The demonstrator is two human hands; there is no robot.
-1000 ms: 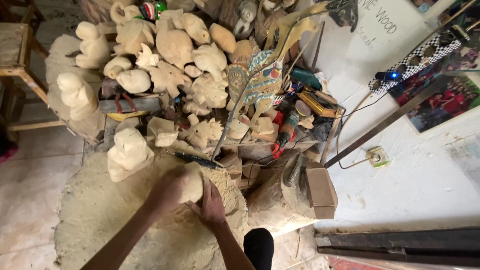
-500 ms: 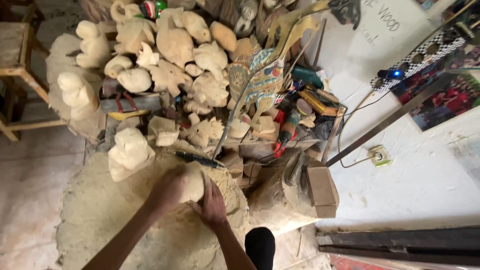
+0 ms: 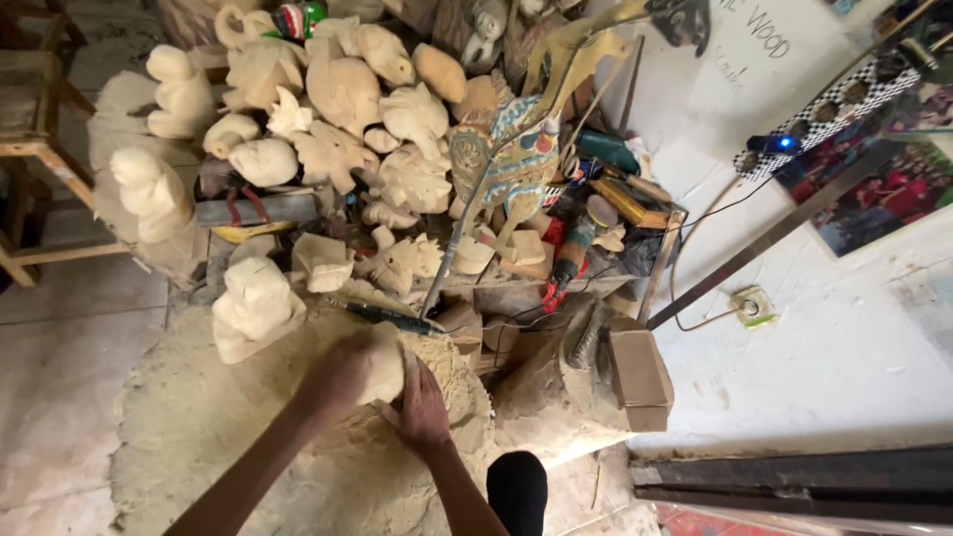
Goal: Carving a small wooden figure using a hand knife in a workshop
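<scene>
Carving (image 3: 382, 369) — pale wood; painted figure (image 3: 516, 159) — multicoloured.
</scene>
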